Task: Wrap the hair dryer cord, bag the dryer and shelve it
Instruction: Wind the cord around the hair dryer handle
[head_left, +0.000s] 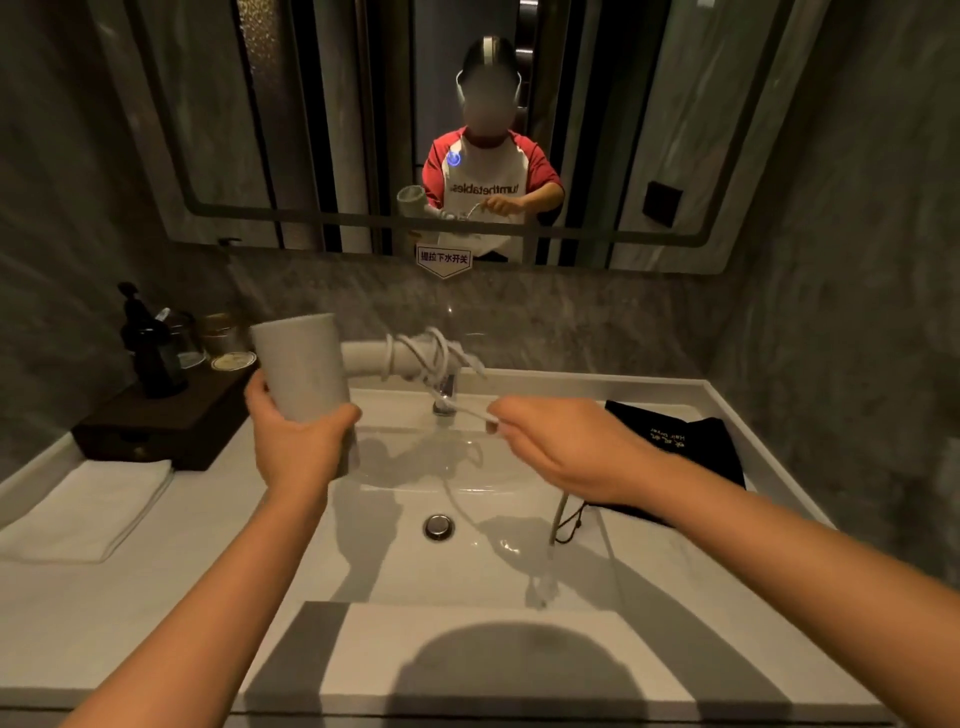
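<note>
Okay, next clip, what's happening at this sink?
A person stands at a bathroom sink, winding up a hair dryer. The left hand grips the pale dryer by its barrel, handle pointing right. Several loops of cord already circle the handle. The right hand pinches the cord, and the rest hangs below it over the basin. The black drawstring bag lies unused on the counter to the right.

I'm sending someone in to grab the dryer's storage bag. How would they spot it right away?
Start at the white sink. On the counter to its right, near the wall, lies the bag, flat and slightly crumpled. It is the only black cloth item there, with small pale lettering and a drawstring; the folded towel across the sink is white.
</note>
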